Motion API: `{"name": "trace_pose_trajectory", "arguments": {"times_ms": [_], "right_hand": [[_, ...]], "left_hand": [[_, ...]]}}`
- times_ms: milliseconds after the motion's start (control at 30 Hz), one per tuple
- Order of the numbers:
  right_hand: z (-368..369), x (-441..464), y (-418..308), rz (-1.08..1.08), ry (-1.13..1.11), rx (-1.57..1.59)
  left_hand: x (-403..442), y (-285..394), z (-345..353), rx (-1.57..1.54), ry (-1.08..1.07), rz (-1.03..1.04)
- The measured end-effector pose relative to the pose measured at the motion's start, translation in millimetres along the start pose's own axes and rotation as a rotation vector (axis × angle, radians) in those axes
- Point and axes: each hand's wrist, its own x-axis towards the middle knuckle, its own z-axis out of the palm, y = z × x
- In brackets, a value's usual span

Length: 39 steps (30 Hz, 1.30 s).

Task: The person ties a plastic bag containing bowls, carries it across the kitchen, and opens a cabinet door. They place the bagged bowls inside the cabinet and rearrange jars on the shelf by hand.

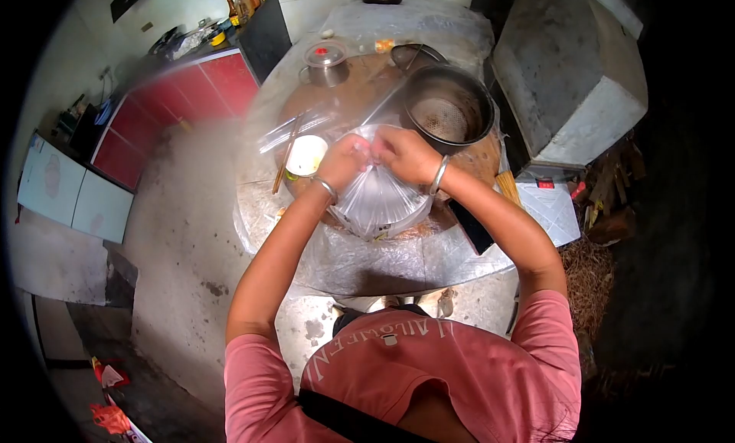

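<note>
Both my hands meet at the gathered top of a thin, clear plastic bag point(379, 202) on the round table. My left hand point(344, 161) pinches the bag's neck from the left, its fingers closed. From the right, my right hand point(407, 154) grips the same gathered plastic, close against the left. The bag's body spreads below them, creased and see-through; what is inside I cannot make out. Just left of my left hand stands a white bowl point(307, 155), with a pair of chopsticks point(287, 154) beside it. A large black pot point(449, 106) sits beyond my right hand.
A lidded metal pot point(327, 64) stands at the far left of the plastic-covered table point(337, 263). Behind the black pot lies a dark pan point(418, 55). A concrete block structure point(566, 83) rises at the right; red cabinets point(191, 89) line the left wall.
</note>
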Motion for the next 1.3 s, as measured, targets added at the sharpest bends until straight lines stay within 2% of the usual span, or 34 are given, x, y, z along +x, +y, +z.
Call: {"name": "trace_pose_trajectory", "arguments": {"times_ms": [100, 167, 267, 400, 567, 667, 700, 800, 867, 900, 1100, 1300], "right_hand": [[-2, -4, 1, 0.091, -0.082, 0.207], [-4, -9, 6, 0.154, -0.156, 0.339], [2, -10, 28, 0.068, -0.174, 0.258], [-8, -6, 11, 0.051, -0.182, -0.025], [-6, 0, 16, 0.028, -0.202, -0.094], [-5, 5, 24, -0.158, -0.071, -0.1], [-4, 7, 26, -0.117, -0.108, 0.003], [-1, 12, 31, -0.021, -0.195, 0.253], [-1, 13, 34, 0.011, -0.232, 0.34], [2, 14, 37, -0.02, -0.231, 0.317], [10, 22, 54, -0.127, -0.233, 0.232], [-2, 31, 48, -0.035, -0.378, 0.334]], "left_hand": [[1, 2, -7, -0.178, -0.061, -0.096], [-2, 7, -3, -0.201, -0.022, -0.126], [-7, 9, 3, -0.285, -0.008, -0.128], [-5, -2, 4, -0.271, -0.032, -0.053], [-1, -21, 9, 0.016, 0.031, 0.136], [-4, -19, 15, 0.109, 0.093, 0.25], [-7, -16, 19, 0.124, 0.117, 0.294], [-14, -4, 25, 0.23, 0.22, 0.252], [-17, 2, 29, 0.44, 0.355, 0.288], [-18, 6, 32, 0.544, 0.421, 0.306], [-22, 18, 52, 0.898, 0.51, 0.683], [-20, 20, 56, 0.952, 0.54, 0.706]]}}
